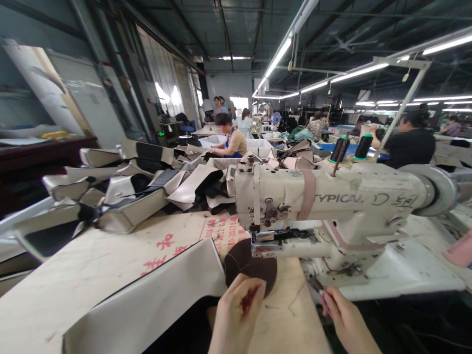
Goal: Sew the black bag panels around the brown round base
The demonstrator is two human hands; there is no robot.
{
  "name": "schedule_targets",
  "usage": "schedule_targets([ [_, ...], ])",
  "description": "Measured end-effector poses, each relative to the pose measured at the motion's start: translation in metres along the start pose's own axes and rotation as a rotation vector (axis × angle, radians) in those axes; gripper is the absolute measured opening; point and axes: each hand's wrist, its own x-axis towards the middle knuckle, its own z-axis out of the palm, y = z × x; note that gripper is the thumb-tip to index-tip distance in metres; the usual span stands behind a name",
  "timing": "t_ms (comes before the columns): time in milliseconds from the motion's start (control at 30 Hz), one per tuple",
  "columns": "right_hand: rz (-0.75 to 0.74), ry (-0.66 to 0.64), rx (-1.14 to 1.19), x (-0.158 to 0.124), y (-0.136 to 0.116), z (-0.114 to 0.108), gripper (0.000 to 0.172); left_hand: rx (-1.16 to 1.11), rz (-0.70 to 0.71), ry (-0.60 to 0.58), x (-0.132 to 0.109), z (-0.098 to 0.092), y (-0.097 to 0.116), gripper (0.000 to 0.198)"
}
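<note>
My left hand (239, 310) is closed, with thumb and fingers pressed together over the edge of a white and black sewn cover (158, 290); whatever it pinches is hidden. A dark brown rounded flap (254, 265) of material lies just beyond it, under the sewing machine's arm. To the right, my right hand (341, 312) grips small thread snips (316, 283), their dark tips pointing up and left near the machine's base. The cream sewing machine (332, 196) stands in front of both hands, its needle area above the brown flap.
Red characters mark the plywood tabletop (147, 250). Several finished-looking white and black pieces (136, 196) are heaped along its far left side. Two black thread cones (363, 146) stand behind the machine. A co-worker (232, 137) sits beyond the heap, another person (411, 140) at the right.
</note>
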Motion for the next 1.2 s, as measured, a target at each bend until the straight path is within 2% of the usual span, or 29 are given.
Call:
schedule_targets([
  [67,0.078,0.009,0.408,-0.01,-0.025,0.006,0.042,-0.028,-0.005,-0.009,-0.001,0.001,-0.002,0.026],
  [133,0.156,-0.047,0.745,-0.011,-0.055,0.012,0.049,-0.057,-0.008,-0.014,-0.002,0.001,-0.004,0.025],
  [233,0.201,-0.195,0.933,-0.002,-0.095,0.015,0.052,-0.063,-0.005,-0.021,-0.004,-0.002,-0.006,0.024],
  [300,0.137,-0.23,0.93,0.006,-0.113,0.016,0.049,-0.057,-0.005,-0.025,-0.005,-0.005,-0.008,0.023],
  [400,0.032,-0.2,0.896,0.015,-0.129,0.019,0.043,-0.065,-0.008,-0.034,-0.005,-0.007,-0.013,0.022],
  [500,0.033,-0.181,0.889,0.022,-0.136,0.023,0.038,-0.054,-0.012,-0.046,-0.005,-0.007,-0.016,0.021],
  [700,0.008,-0.098,0.742,0.033,-0.136,0.021,0.041,-0.017,-0.025,-0.048,-0.004,-0.007,-0.016,0.021],
  [800,0.037,-0.106,0.832,0.035,-0.129,0.017,0.039,0.002,-0.023,-0.048,-0.004,-0.008,-0.017,0.021],
  [900,-0.009,-0.132,0.878,0.036,-0.128,0.013,0.032,0.002,-0.02,-0.061,-0.005,-0.008,-0.019,0.021],
  [1000,-0.112,-0.059,0.716,0.038,-0.136,0.014,0.025,-0.017,-0.001,-0.045,-0.005,-0.006,-0.021,0.02],
  [1067,-0.152,-0.021,0.62,0.041,-0.142,0.017,0.026,-0.017,0.016,-0.011,-0.003,-0.004,-0.024,0.02],
  [1200,-0.169,-0.026,0.585,0.051,-0.145,0.028,0.027,0.037,0.056,0.037,0.008,-0.005,-0.035,0.021],
])
